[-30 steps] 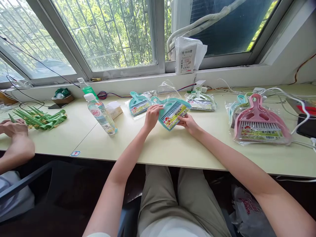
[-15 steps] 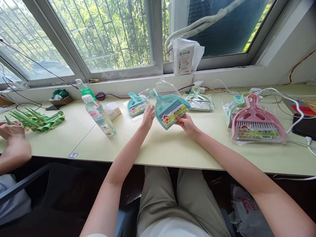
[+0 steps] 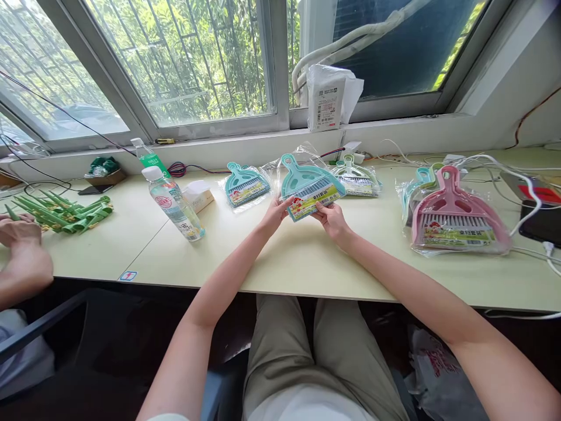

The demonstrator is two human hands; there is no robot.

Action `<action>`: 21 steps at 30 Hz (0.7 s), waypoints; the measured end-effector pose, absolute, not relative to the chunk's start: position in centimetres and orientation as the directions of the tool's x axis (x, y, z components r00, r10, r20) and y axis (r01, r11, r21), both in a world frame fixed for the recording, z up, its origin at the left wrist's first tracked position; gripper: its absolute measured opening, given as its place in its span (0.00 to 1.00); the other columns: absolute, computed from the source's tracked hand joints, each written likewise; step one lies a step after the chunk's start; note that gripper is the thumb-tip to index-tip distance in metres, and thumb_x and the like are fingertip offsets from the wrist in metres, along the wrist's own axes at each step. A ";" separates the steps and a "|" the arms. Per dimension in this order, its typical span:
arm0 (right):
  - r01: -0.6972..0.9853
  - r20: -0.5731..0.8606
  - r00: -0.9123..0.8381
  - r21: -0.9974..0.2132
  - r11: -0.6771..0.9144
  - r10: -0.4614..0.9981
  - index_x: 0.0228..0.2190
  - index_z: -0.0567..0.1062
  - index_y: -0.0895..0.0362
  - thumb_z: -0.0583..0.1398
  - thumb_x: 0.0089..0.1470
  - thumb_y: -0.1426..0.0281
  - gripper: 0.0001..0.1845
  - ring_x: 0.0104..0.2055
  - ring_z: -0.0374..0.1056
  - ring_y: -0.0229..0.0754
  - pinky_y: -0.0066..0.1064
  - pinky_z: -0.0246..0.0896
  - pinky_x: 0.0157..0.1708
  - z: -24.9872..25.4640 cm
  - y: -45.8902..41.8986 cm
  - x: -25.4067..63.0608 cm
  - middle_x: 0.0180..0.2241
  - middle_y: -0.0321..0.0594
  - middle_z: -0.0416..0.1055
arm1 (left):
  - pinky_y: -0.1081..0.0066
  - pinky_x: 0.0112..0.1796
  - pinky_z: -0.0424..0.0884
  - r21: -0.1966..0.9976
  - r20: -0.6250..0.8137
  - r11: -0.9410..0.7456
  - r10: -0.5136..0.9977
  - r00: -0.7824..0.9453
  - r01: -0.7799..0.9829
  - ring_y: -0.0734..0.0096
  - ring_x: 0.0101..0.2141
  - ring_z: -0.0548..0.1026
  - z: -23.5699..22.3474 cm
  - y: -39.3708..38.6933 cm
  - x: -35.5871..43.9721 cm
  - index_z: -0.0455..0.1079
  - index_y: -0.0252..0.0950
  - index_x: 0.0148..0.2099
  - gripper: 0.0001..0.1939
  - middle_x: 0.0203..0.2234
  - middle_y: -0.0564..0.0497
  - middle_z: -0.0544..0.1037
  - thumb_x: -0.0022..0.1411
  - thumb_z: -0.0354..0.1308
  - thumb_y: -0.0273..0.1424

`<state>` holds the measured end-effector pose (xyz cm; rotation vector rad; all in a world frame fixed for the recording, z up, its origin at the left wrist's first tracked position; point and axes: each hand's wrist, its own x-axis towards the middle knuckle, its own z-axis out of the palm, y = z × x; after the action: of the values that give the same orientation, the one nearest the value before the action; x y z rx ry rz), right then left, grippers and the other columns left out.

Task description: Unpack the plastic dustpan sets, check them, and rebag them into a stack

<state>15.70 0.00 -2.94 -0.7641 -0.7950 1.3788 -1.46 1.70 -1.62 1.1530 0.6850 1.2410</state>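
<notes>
Between my hands is a teal dustpan and brush set in a clear plastic bag, its handle pointing away from me and its label facing up. My left hand grips its lower left corner. The lower right edge is pinched by the fingers of my right hand. Behind and left of it lies another bagged teal dustpan set; to the right, partly covered, is a bagged pale green set. Farther right sits a pile of bagged sets with a pink dustpan on top.
Left of my hands stand a clear bottle, a green-labelled bottle and a tissue box. Another person's hand rests by green plant stems. White cables and a black device lie at right on the table.
My left hand has moved from the set's side to its lower left corner. The set has turned straighter and shifted slightly right, its front edge tipped lower in view.
</notes>
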 end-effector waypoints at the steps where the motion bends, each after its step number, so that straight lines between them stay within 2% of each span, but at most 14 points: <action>1: -0.531 0.036 0.035 -0.846 0.049 0.999 0.33 0.73 0.55 0.68 0.48 0.73 0.10 0.46 0.77 0.46 0.44 0.73 0.52 -2.9 0.0 15.7 0.38 0.39 0.80 | 0.55 0.55 0.68 0.933 0.162 -0.067 0.956 0.245 -0.355 0.55 0.51 0.76 -1.8 1.6 -1.3 0.71 0.36 0.50 0.25 0.46 0.45 0.80 0.51 0.70 0.40; 5: -0.532 0.024 0.116 -0.843 0.082 0.993 0.31 0.72 0.55 0.68 0.47 0.73 0.10 0.46 0.77 0.48 0.44 0.75 0.50 -3.0 0.2 15.9 0.36 0.39 0.79 | 0.54 0.55 0.67 0.949 0.073 0.048 0.928 0.365 -0.313 0.55 0.52 0.75 -2.6 1.0 -0.5 0.72 0.37 0.49 0.24 0.50 0.45 0.78 0.51 0.71 0.37; 8: -0.550 0.015 0.178 -0.827 0.112 0.984 0.31 0.71 0.54 0.67 0.47 0.73 0.10 0.46 0.77 0.46 0.42 0.75 0.50 -2.9 0.6 16.3 0.36 0.38 0.79 | 0.56 0.56 0.66 0.942 0.036 0.131 0.877 0.479 -0.310 0.57 0.55 0.73 -2.5 0.6 0.0 0.72 0.41 0.51 0.23 0.55 0.46 0.74 0.55 0.68 0.41; 12: -0.544 0.037 0.147 -0.832 0.112 0.988 0.33 0.71 0.53 0.67 0.47 0.72 0.12 0.47 0.76 0.46 0.43 0.75 0.50 -2.8 0.7 16.4 0.37 0.38 0.79 | 0.58 0.55 0.66 0.926 0.100 0.038 0.935 0.341 -0.376 0.57 0.55 0.72 -1.8 0.7 0.1 0.71 0.40 0.51 0.24 0.53 0.46 0.76 0.56 0.66 0.45; 14: -0.530 0.037 0.092 -0.844 0.080 0.995 0.33 0.71 0.54 0.67 0.48 0.73 0.11 0.46 0.76 0.47 0.43 0.75 0.50 -2.8 0.6 16.2 0.37 0.38 0.79 | 0.59 0.54 0.67 0.919 0.134 -0.018 0.954 0.268 -0.394 0.57 0.52 0.74 -1.8 0.9 0.0 0.70 0.38 0.51 0.25 0.49 0.46 0.77 0.54 0.67 0.41; 18: -0.500 -0.009 0.009 -0.866 -0.003 1.000 0.32 0.71 0.55 0.66 0.48 0.75 0.09 0.43 0.77 0.45 0.43 0.75 0.49 -2.7 0.2 15.7 0.34 0.38 0.79 | 0.60 0.51 0.69 0.926 0.107 -0.028 0.976 0.192 -0.376 0.61 0.45 0.77 -2.3 0.9 -0.3 0.69 0.37 0.52 0.27 0.41 0.48 0.79 0.49 0.69 0.33; 21: -0.506 -0.070 0.007 -0.861 -0.057 0.998 0.31 0.72 0.56 0.64 0.50 0.77 0.07 0.40 0.78 0.44 0.41 0.76 0.48 -2.4 0.3 15.8 0.31 0.37 0.79 | 0.61 0.49 0.70 0.940 0.103 -0.044 0.982 0.157 -0.339 0.62 0.43 0.77 -2.4 0.9 -0.3 0.67 0.38 0.54 0.29 0.40 0.50 0.79 0.48 0.68 0.32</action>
<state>15.76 0.26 -2.43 -0.8654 -0.7612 1.4434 -0.25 0.87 -2.38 1.0839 0.7970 1.2773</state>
